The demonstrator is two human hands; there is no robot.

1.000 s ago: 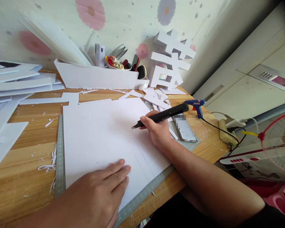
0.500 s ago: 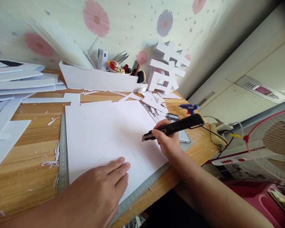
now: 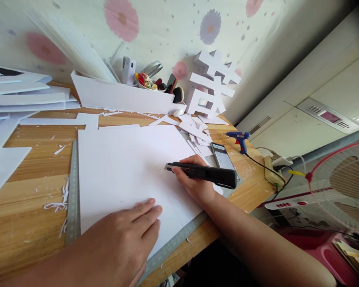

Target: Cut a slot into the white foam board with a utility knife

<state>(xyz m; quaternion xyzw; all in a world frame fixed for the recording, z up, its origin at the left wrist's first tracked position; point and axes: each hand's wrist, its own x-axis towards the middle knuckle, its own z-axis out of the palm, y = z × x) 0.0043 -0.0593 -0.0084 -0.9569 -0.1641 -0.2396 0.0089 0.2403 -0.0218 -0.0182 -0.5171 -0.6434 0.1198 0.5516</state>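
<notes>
A large white sheet (image 3: 116,163) lies on a grey cutting mat (image 3: 73,199), with faint lines marked on it. My left hand (image 3: 131,231) rests flat on the sheet's near part, fingers stretched out and holding nothing. Over the right part of the sheet, my right hand (image 3: 197,183) is wrapped round a black utility knife (image 3: 209,174). The knife's blade points left, close to a short faint line near the middle of the sheet. Whether the tip touches the surface cannot be made out.
White offcuts (image 3: 196,129) and a phone (image 3: 223,156) lie beyond my right hand. A blue glue gun (image 3: 241,137) with its cord is farther right. Behind stand a white box (image 3: 122,97) of tools and a white cut-out character (image 3: 209,85). Stacked white pieces (image 3: 26,97) lie left.
My right hand has moved left with the knife and lowered its handle, bringing the blade nearer the sheet's middle. More of the phone shows. My left hand stays flat on the sheet.
</notes>
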